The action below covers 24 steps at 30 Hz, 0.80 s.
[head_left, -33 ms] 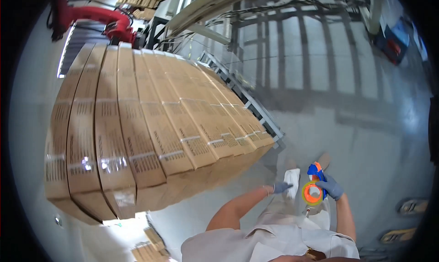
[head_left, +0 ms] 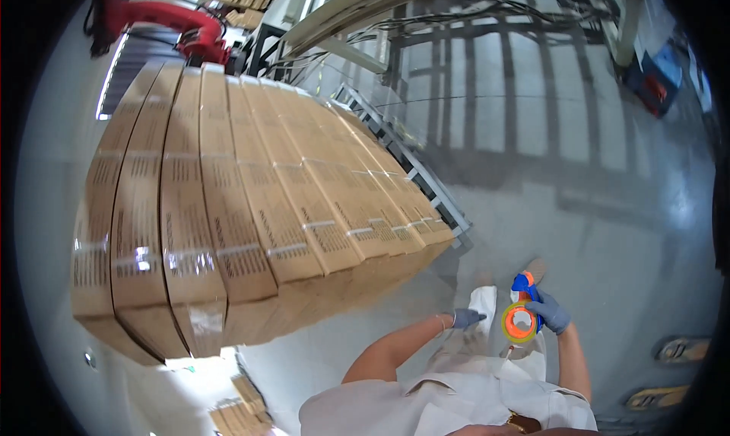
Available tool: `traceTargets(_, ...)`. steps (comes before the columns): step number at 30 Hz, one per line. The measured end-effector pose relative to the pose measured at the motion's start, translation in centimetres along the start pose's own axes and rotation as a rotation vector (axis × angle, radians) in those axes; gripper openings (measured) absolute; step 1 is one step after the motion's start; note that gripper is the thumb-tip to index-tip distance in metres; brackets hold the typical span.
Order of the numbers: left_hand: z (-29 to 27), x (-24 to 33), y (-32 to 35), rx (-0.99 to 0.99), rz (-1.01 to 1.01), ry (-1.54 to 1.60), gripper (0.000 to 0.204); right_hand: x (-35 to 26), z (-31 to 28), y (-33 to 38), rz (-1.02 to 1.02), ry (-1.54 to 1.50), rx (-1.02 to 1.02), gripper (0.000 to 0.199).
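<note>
My right hand point(head_left: 549, 311), in a blue glove, grips a tape dispenser point(head_left: 520, 319) with a blue handle and an orange roll, held in front of my body above the grey floor. My left hand point(head_left: 464, 318), also in a blue glove, reaches toward the roll from the left, its fingertips just short of it. The hand is too small in the picture to tell whether it pinches a tape end. A big stack of long cardboard boxes point(head_left: 251, 208), bound with clear tape bands, stands to my left.
A grey metal frame point(head_left: 414, 170) lies on the floor behind the box stack. A red machine point(head_left: 179, 25) stands at the far left and a blue and red unit point(head_left: 655, 77) at the far right. Yellow floor marks point(head_left: 682, 350) lie to my right.
</note>
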<state>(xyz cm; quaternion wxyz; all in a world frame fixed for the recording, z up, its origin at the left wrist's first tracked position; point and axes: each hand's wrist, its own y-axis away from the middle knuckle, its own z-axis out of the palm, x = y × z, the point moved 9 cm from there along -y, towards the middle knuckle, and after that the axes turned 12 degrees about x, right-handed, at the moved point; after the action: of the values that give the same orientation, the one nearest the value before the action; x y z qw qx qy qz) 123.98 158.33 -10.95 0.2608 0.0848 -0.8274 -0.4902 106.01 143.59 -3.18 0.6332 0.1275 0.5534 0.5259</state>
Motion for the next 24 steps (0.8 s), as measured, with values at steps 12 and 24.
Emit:
traceTargets(12, 9.7, -4.2, 10.8, 0.476, -0.077, 0.598, 0.05, 5.2, 2.5, 8.6, 0.027, -0.02, -0.122, 0.055)
traceTargets(24, 36.8, -3.0, 21.1, 0.289, -0.316, 0.524, 0.059, 13.2, 3.7, 20.4, 0.15, 0.13, -0.217, 0.04)
